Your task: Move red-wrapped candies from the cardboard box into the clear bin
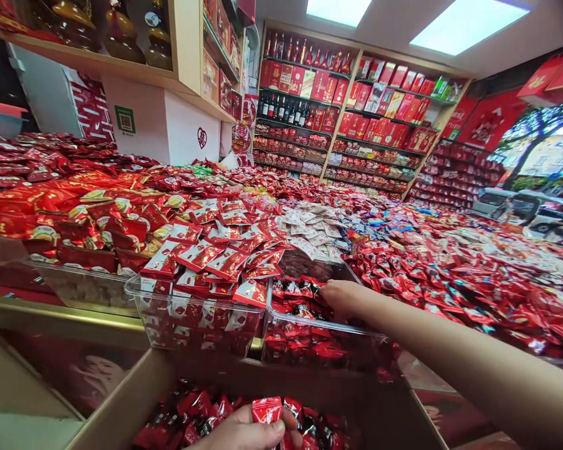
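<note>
My left hand (248, 430) is at the bottom centre, its thumb and fingers closed on a red candy packet (266, 409). Below and around it, more dark red packets (199, 406) lie inside a cardboard box (122, 400). My right hand (344, 299) reaches into a clear plastic bin (304, 319) partly filled with red and black packets (300, 289). Its fingertips are down among the packets at the bin's right side and are hidden, so what they hold cannot be made out.
To the left of that bin stands another clear bin (192, 300) heaped with red and white packets. Many piles of wrapped sweets (478, 269) spread behind and to the right. Shelves with bottles and red boxes (300, 81) line the back wall. A wooden cabinet (187, 50) overhangs at the upper left.
</note>
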`<state>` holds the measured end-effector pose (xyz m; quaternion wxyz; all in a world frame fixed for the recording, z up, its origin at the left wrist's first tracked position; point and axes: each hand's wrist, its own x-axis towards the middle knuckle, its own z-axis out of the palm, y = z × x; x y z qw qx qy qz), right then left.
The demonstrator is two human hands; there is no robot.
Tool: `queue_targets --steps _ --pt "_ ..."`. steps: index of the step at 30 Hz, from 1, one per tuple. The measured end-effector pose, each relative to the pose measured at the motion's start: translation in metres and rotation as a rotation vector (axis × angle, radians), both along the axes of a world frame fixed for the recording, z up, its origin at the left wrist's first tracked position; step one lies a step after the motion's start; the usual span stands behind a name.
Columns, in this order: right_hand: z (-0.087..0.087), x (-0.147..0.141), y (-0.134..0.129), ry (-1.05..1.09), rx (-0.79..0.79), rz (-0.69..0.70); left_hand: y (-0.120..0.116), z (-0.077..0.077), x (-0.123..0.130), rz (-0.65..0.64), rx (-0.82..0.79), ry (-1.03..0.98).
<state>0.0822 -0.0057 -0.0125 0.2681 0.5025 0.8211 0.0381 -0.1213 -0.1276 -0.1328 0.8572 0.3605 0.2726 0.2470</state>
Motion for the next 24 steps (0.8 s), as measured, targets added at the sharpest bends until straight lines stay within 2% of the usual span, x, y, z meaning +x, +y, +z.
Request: queue_targets --steps 4,7,17,20,24 --pt "0.002 -0.004 -0.003 -0.009 -0.030 -0.026 -0.001 0.007 -0.002 -0.011 0.034 0.010" --pt "0.004 -0.004 -0.005 -0.011 -0.042 -0.039 -0.004 0.011 -0.003 -0.012 -0.017 0.020" --pt "0.009 -0.003 -0.011 0.023 -0.067 -0.059 -0.005 0.011 -0.001 0.024 -0.080 -0.036" --pt "0.006 0.000 -0.006 0.062 -0.004 -0.064 -0.005 0.015 -0.001 0.028 -0.102 -0.037" --pt "-0.001 0.002 0.004 0.177 0.176 -0.030 -0.005 0.018 -0.002 0.038 -0.087 -0.029"
